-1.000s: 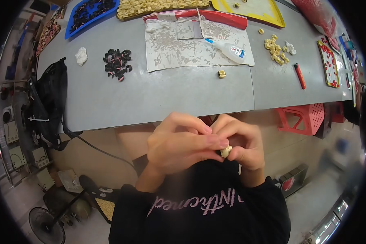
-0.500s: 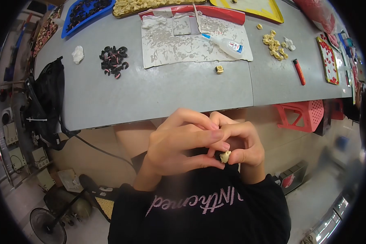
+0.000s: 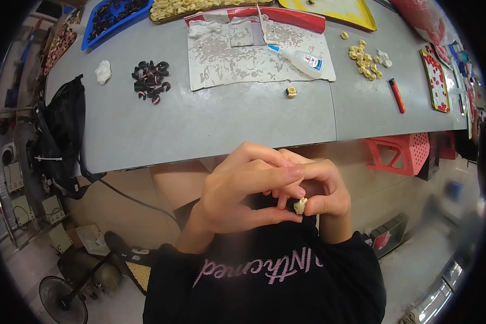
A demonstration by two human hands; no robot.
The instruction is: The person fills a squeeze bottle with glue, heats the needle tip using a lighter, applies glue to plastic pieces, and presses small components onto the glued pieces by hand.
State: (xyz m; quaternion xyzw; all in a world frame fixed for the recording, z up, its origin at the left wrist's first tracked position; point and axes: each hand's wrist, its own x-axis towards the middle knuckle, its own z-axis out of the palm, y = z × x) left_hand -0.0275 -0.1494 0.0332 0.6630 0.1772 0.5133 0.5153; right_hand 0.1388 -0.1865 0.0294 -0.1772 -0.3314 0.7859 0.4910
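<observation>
Evidently, the small cream-coloured piece [image 3: 300, 206] is held in front of the chest, short of the desk [image 3: 227, 124], apparently so both hands can bear on it. The left hand [image 3: 237, 191] has its fingers narrow on the piece, thumb below, fingertip above. The right hand [image 3: 329, 189] sets its thumb against the side, its other fingers curled and partly hidden. Both wrists turn inward. The squeeze bottle [image 3: 305, 62] lies on stained paper [image 3: 221, 75], presumably to spare the desktop.
</observation>
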